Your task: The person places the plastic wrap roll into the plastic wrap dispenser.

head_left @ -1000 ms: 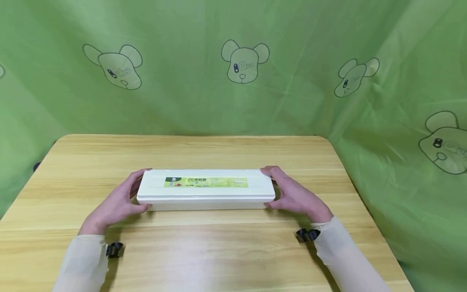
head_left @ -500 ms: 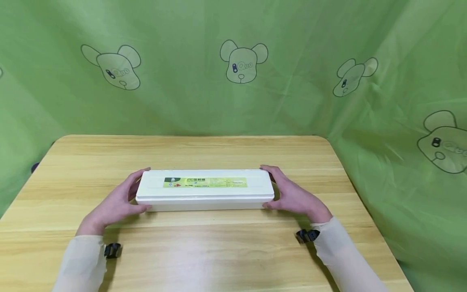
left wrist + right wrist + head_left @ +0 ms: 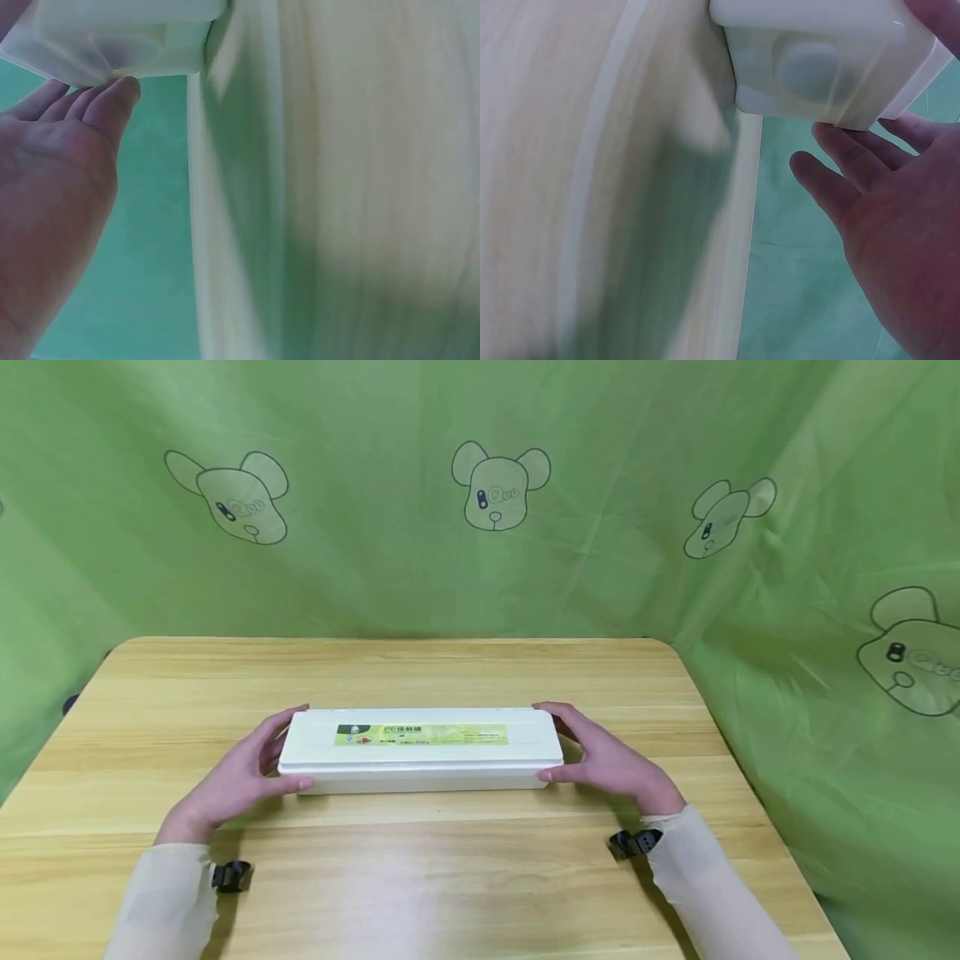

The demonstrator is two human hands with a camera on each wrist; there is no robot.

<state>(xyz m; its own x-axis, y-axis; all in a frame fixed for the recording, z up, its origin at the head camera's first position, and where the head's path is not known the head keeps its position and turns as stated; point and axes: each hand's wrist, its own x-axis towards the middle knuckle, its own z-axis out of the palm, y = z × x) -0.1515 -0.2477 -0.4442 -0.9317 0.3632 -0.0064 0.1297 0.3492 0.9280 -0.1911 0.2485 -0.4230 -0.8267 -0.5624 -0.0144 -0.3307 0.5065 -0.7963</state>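
Note:
A long white cling film box lies crosswise near the middle of the wooden table, its lid down. A yellow-green printed label runs along the top. At its left end my left hand holds it, thumb on the front face and fingers round the back corner. My right hand grips the opposite end in the same way. The left wrist view shows fingertips of the left hand touching the box's end. In the right wrist view, the right hand has fingers against the other end.
Wooden tabletop surrounds the box on every side. Behind and to the right hangs a green curtain with printed bear heads. Each wrist wears a small black camera, one at the left sleeve and one at the right sleeve.
The box stays almost in place, with only a tiny shift left in the view. The right thumb has straightened slightly along the front corner; both hands keep to the ends.

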